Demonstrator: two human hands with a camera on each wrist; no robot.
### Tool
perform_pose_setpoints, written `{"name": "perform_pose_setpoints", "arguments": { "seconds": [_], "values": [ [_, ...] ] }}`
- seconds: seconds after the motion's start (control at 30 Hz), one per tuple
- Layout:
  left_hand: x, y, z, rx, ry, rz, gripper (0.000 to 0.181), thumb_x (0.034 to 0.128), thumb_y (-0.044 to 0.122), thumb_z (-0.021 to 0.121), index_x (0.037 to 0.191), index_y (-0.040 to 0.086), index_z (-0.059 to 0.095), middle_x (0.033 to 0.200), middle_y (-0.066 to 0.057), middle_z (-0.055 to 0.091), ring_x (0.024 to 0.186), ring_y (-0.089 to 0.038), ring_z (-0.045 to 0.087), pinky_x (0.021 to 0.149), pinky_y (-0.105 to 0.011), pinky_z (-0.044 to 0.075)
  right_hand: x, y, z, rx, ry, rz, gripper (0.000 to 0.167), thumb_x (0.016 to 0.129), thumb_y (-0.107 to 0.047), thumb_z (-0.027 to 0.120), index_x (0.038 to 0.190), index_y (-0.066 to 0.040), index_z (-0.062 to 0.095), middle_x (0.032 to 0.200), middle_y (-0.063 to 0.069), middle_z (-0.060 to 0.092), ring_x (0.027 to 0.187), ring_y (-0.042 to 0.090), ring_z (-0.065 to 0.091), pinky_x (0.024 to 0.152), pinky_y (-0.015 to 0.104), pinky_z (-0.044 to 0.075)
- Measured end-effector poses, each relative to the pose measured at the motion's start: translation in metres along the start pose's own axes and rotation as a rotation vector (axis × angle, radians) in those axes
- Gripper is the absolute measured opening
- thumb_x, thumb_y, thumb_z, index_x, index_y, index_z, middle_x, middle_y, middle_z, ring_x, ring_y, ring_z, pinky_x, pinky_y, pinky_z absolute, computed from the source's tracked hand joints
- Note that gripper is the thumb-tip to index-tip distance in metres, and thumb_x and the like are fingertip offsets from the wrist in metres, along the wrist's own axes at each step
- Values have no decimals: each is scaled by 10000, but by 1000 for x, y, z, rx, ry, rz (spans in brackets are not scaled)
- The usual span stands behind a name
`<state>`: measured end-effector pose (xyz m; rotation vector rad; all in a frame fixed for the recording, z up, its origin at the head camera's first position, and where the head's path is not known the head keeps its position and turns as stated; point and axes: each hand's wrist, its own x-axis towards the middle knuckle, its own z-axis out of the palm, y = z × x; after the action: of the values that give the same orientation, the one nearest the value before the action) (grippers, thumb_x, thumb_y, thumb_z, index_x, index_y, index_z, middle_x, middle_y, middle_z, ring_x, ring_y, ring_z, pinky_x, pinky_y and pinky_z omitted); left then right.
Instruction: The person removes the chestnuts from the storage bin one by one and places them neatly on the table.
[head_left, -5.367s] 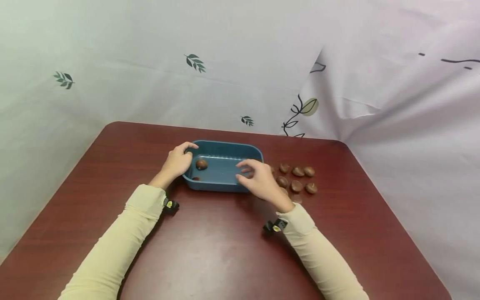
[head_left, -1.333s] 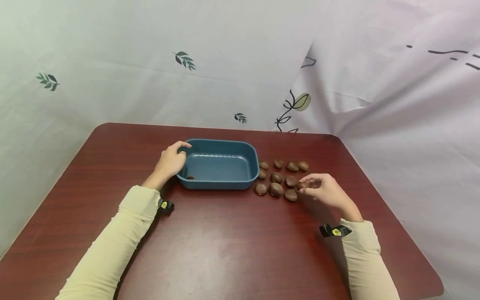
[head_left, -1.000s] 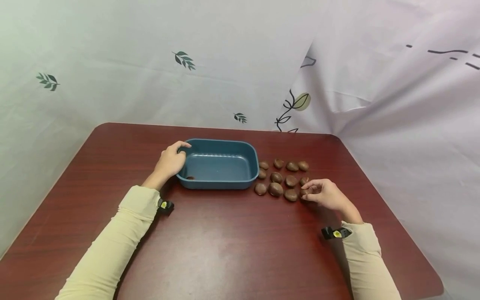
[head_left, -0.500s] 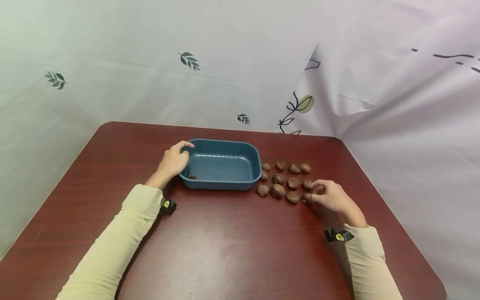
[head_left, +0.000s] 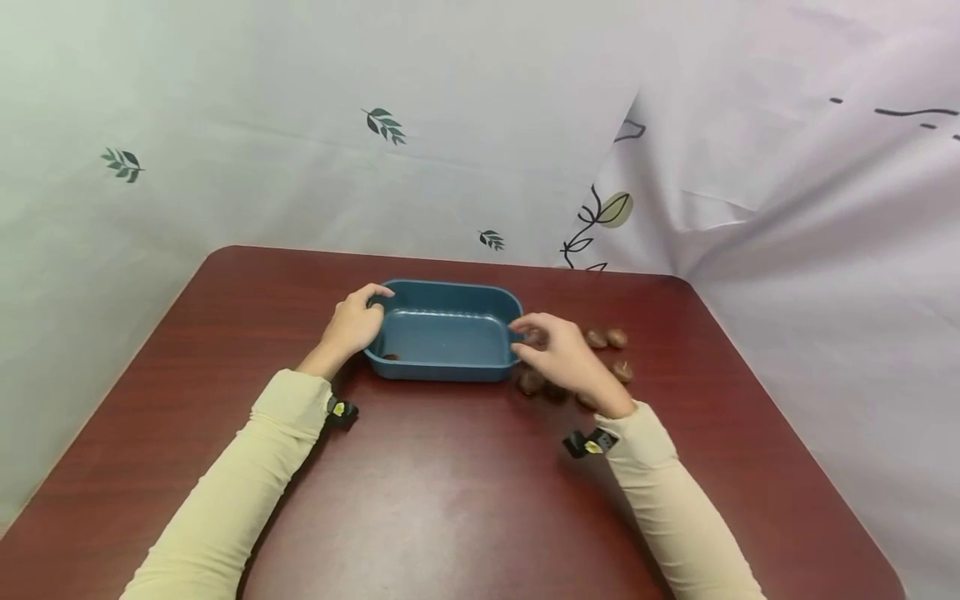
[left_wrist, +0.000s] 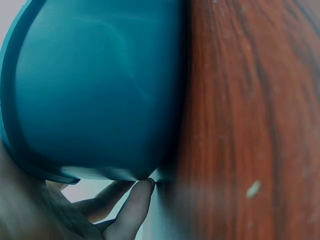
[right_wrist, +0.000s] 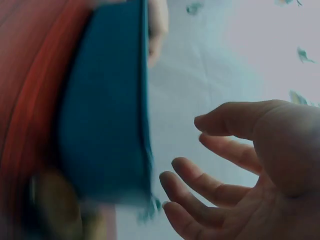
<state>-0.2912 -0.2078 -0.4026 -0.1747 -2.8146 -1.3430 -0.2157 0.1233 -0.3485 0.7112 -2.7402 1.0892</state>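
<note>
A blue rectangular plastic basin (head_left: 450,372) stands near the back of the table, one chestnut (head_left: 391,357) showing in its front left corner. My left hand (head_left: 351,327) grips the basin's left end, some fingers against the outside wall in the left wrist view. Just over the basin's right rim hovers my right hand (head_left: 558,354), its fingers loosely curved and apart. The right wrist view shows nothing between that thumb and those fingers (right_wrist: 210,187). Right of the basin, several chestnuts (head_left: 617,338) lie on the table, partly hidden by the right hand.
The dark red wooden table (head_left: 450,483) has rounded far corners. A pale cloth (head_left: 262,167) with leaf prints hangs behind it and along the right side. Small black wrist cameras (head_left: 592,443) are strapped to both wrists.
My right hand let go of a chestnut at the front right of the rows and moved left to the basin. The basin shows fewer chestnuts than earliest. My left hand keeps its grip.
</note>
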Motion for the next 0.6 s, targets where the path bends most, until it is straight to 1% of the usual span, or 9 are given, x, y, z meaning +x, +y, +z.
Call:
{"name": "perform_pose_setpoints", "arguments": {
  "seconds": [0.13,0.2,0.27,0.37,0.47,0.57,0.6],
  "values": [
    [-1,1,0,2,-2,-1,452,985,173,321,1374,204,549,612,-64,431,447,-175,306,461,-328,324,22,-17,30,38,-71,-71,292,917,-88,678,1208,-65,675,1187,129,664,982,227,691,739,333,557],
    [-1,2,1,3,1,-2,445,986,177,327,1370,205,552,618,-62,436,447,-180,316,462,-332,331,32,-23,42,62,-104,-89,292,925,-81,667,1215,-56,671,1203,133,658,997,224,689,758,312,557],
    [0,3,0,5,7,-2,438,986,180,337,1365,206,555,666,-78,460,453,-187,331,471,-339,341,42,-28,55,75,-140,-96,298,925,-71,662,1221,-41,669,1205,134,664,1000,222,689,781,313,555],
    [1,4,0,9,17,-1,424,986,190,353,1356,207,561,743,-120,494,475,-206,354,488,-350,348,57,-33,72,85,-217,-97,312,927,-69,659,1237,-25,665,1213,138,672,1004,227,686,817,319,546],
    [0,5,0,17,20,-5,414,990,195,363,1352,204,564,820,-132,503,536,-235,374,528,-361,345,70,-34,88,126,-299,-77,326,925,-64,662,1247,-12,660,1217,152,668,1018,245,684,829,305,540],
    [-1,4,0,21,14,-11,412,994,197,365,1356,198,562,801,-117,497,567,-237,370,534,-356,336,82,-34,103,177,-351,-40,333,914,-47,677,1245,-6,662,1212,159,665,1050,252,675,825,265,537],
    [-1,3,0,20,11,-11,412,995,196,365,1358,195,560,768,-106,493,555,-231,369,522,-349,337,86,-35,107,190,-362,-31,336,907,-40,687,1240,-3,664,1209,161,666,1065,254,670,825,253,536]
  ]
}}
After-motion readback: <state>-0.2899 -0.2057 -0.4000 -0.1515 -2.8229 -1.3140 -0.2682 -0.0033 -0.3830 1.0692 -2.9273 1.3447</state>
